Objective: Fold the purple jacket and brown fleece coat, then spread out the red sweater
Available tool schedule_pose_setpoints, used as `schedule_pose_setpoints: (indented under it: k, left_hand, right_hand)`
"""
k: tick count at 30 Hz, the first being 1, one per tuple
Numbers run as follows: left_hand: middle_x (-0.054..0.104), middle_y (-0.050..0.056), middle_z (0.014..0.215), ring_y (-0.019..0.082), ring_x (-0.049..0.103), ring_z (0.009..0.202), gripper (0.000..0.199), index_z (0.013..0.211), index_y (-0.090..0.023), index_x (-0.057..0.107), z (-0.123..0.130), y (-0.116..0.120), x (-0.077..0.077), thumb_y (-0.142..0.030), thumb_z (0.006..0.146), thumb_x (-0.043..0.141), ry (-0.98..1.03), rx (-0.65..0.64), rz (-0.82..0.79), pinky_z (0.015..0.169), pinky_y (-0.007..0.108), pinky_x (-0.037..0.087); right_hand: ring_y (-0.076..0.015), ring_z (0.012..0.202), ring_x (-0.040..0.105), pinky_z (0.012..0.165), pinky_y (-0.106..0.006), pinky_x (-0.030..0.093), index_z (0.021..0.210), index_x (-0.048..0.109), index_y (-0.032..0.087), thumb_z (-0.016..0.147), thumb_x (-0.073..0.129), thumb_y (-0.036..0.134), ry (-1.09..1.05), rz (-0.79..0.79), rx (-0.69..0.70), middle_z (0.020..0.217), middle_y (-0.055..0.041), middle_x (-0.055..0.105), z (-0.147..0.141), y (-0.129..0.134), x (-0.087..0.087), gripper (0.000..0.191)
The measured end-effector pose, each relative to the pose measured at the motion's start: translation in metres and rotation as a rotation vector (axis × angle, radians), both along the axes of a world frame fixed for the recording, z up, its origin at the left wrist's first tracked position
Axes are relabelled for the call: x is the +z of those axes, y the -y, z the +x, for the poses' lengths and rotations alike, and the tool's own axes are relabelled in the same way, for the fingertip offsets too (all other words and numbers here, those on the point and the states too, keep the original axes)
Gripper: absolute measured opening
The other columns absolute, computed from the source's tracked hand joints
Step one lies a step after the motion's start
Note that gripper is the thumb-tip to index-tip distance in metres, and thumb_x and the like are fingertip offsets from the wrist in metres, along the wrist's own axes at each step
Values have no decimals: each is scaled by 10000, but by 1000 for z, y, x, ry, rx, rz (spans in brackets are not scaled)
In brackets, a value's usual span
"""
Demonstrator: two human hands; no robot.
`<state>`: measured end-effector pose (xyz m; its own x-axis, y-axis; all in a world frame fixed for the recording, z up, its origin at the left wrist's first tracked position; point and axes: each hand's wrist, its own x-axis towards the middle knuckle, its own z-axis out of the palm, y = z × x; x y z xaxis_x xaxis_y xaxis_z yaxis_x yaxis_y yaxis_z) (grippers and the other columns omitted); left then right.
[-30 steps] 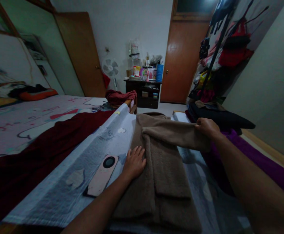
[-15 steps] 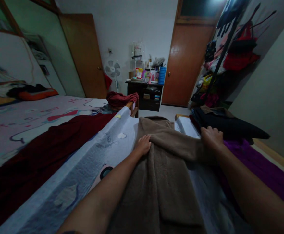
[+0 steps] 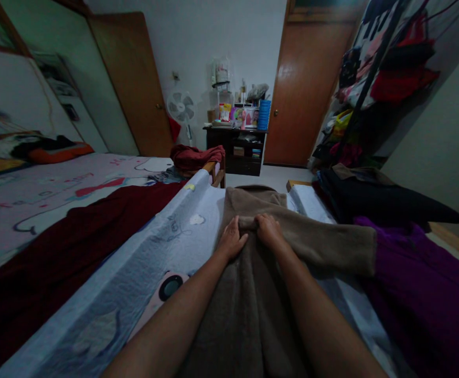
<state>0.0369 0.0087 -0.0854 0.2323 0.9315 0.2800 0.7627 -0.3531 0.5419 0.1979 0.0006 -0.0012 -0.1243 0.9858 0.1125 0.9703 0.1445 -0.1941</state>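
Note:
A brown coat (image 3: 323, 244) lies lengthwise on the pale blue patterned bedding (image 3: 166, 231), one sleeve stretched out to the right, its cuff against a purple garment (image 3: 422, 283). On the upper left part of the coat, my left hand (image 3: 231, 239) pinches a fold of its cloth. Just to the right, my right hand (image 3: 267, 230) is closed on the same raised fold, a short gap between the two. The fingertips of both are partly buried in the cloth. Left of my left forearm, a pink phone (image 3: 166, 291) rests on the bedding.
A dark red garment (image 3: 75, 241) is spread at the left beside a pink printed bed cover (image 3: 56, 184). Folded dark clothes (image 3: 382, 197) are stacked at the right. Farther back stand a fan (image 3: 182, 107), a black cabinet (image 3: 235, 152) and a wooden door (image 3: 292, 94).
My right hand has left the sleeve's cuff at the right and come in beside my left hand, onto the coat's upper part. The sleeve now lies flat. The view has shifted slightly.

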Motion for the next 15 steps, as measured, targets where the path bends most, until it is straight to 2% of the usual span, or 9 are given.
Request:
schedule_pose_setpoints:
  k: [4,6,8,11,13,15]
  left_hand:
    - [350,198,1510,272,274,1441,566,1358,-114,354,0,2,0,-329,867,538,-8,-6,62,1171,471,265]
    - [386,168,1494,267,266,1442,469,1303,-133,424,-1,5,2,-325,887,522,-62,-21,63,1178,463,250]
    - [400,137,1496,258,258,1445,433,1306,-140,448,-1,7,5,-347,926,471,-115,-37,39,1185,449,230]
    - [381,112,1521,252,254,1448,486,1356,-156,435,0,10,8,-447,971,375,-160,-51,3,1184,448,214]
    - [353,134,1537,264,239,1455,588,1390,-140,406,1,12,10,-537,957,366,-186,-58,-2,1185,457,192]
    - [324,170,1546,282,219,1461,706,1417,-105,371,2,14,11,-606,920,401,-209,-65,-5,1188,459,173]
  right_hand:
    - [-208,1076,605,886,-282,425,1176,643,205,882,409,103,-139,-23,-32,1166,-93,676,17,-12,0,389]
    - [-204,1040,619,864,-261,430,1111,684,178,869,463,133,-179,-54,19,1120,-92,698,24,-16,2,330]
    - [-187,925,642,792,-238,443,989,724,166,869,513,197,-204,-117,103,1001,-67,728,30,-17,7,244]
    - [-165,765,633,681,-233,443,888,732,157,913,479,303,-232,-202,185,850,-36,725,47,-19,18,293]
    - [-167,779,633,689,-238,443,905,727,162,925,461,311,-179,-187,119,867,-41,720,63,-22,25,305]
    - [-197,873,639,756,-264,449,957,718,167,903,508,296,-91,-135,-12,954,-78,713,83,-26,28,252]
